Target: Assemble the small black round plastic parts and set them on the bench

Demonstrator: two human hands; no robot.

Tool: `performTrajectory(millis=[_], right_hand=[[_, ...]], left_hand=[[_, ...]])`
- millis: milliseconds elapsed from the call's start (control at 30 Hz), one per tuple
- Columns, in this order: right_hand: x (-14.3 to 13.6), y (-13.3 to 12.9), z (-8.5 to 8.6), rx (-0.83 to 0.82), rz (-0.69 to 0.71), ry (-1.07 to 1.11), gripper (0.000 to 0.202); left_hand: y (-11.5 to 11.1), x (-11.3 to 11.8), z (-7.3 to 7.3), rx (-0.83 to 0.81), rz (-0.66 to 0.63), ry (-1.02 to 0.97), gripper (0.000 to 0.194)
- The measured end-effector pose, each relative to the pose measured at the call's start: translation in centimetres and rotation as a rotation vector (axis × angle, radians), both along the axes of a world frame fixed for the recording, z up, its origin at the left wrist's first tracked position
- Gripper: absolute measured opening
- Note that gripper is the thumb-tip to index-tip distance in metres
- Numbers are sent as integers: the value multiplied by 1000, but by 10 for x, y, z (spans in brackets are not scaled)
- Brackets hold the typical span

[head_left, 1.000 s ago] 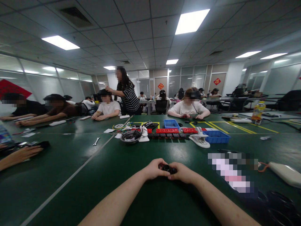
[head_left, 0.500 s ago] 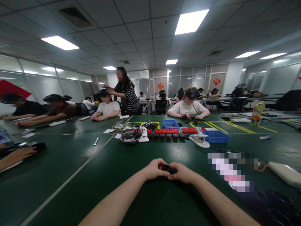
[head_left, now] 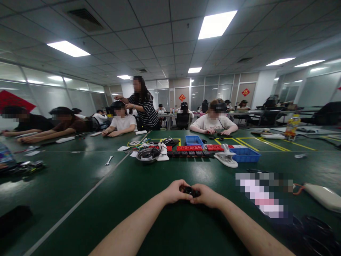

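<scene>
A person's left hand (head_left: pixel 174 192) and right hand (head_left: pixel 207 195) meet knuckle to knuckle low on the green table (head_left: pixel 106 199), both closed around a small black part (head_left: pixel 190 191) pinched between them, its length running hand to hand.

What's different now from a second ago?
A co-worker's hand at the far left edge has pulled back out of view, leaving the dark items it rested on. The standing person has leaned further over the seated one. The left hand and right hand keep their grip on the small black part, unmoved.
</scene>
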State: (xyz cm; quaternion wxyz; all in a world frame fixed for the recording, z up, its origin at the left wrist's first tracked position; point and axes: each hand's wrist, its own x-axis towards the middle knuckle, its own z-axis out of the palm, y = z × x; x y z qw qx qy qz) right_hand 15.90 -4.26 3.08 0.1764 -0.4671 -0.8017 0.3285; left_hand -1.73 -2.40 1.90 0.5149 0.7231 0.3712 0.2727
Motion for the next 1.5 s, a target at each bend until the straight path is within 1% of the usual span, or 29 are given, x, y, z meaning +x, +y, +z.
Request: performTrajectory(millis=[100,267,400,533,600,733,867,933,1000,1167,1267,1333,1400,1433,1500], right_hand=[[0,0,0,-1,-11,-12,25],[-1,0,-2,43,-38,-25,26],[-1,0,-3,31,-50,-20,25],[-3,1,-5,37,-84,-32,25],[-5,0,-7,72,-137,-82,26],[-17,-4,-13,211,-298,-217,28],[-32,-7,-17,297,-479,-325,16],[-38,-7,-17,330,-530,-361,13],[-41,-8,-16,337,-548,-376,15],[-36,-13,-13,307,-508,-367,20],[-26,-16,-9,279,-454,-301,33],[-17,-15,-6,261,-364,-187,44],[-10,-12,-3,260,-261,-48,48],[-7,-9,-2,258,-228,16,46],[-5,-5,-1,250,-238,107,39]], left_hand=[[0,1,-2,15,18,10,44],[0,2,-3,30,39,5,44],[-2,3,-2,35,55,20,44],[-3,4,-2,79,106,65,44],[-4,6,-3,141,165,116,42],[-8,11,-5,264,330,228,37],[-14,20,-1,332,529,358,33],[-17,23,2,338,581,408,28],[-19,24,4,343,593,437,25],[-21,21,2,379,549,478,33],[-18,15,0,413,474,474,37],[-13,8,1,439,381,439,38],[-7,-1,2,440,251,376,43],[-4,-6,3,432,180,346,49],[1,-13,5,425,78,335,64]])
